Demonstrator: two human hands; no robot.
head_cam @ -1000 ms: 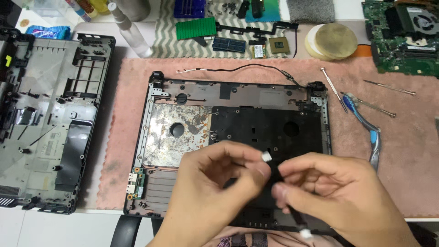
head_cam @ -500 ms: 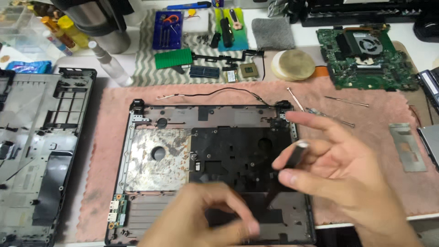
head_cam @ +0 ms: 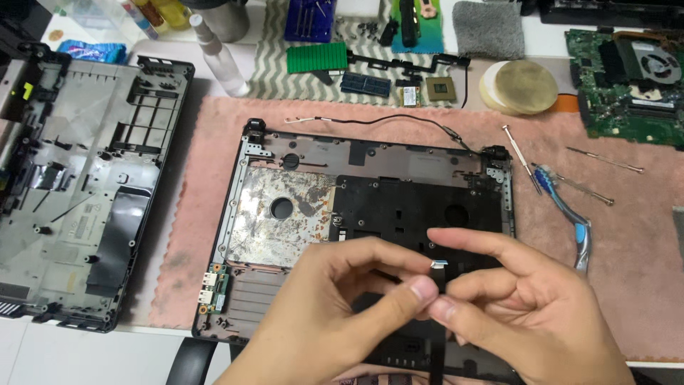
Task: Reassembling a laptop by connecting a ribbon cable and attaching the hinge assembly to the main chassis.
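Beneath the fingers lies the opened laptop base (head_cam: 370,214) on a pink mat (head_cam: 627,242); a second shell (head_cam: 78,185) sits well off to their left. The left hand (head_cam: 328,321) and right hand (head_cam: 527,314) meet thumb to thumb, both pinching a thin black ribbon cable (head_cam: 437,285). Its long axis runs toward the person, pale tip just above the fingertips, equally near both hands.

You see a black laptop base shell (head_cam: 420,207) with a rust-stained silver shield patch (head_cam: 285,214) on a pink mat (head_cam: 627,285). Your toothbrush (head_cam: 566,214) is blue and white, the circuit board (head_cam: 627,78) green, the cloth (head_cam: 271,60) grey-and-white zigzag, the worktop (head_cam: 64,349) white.
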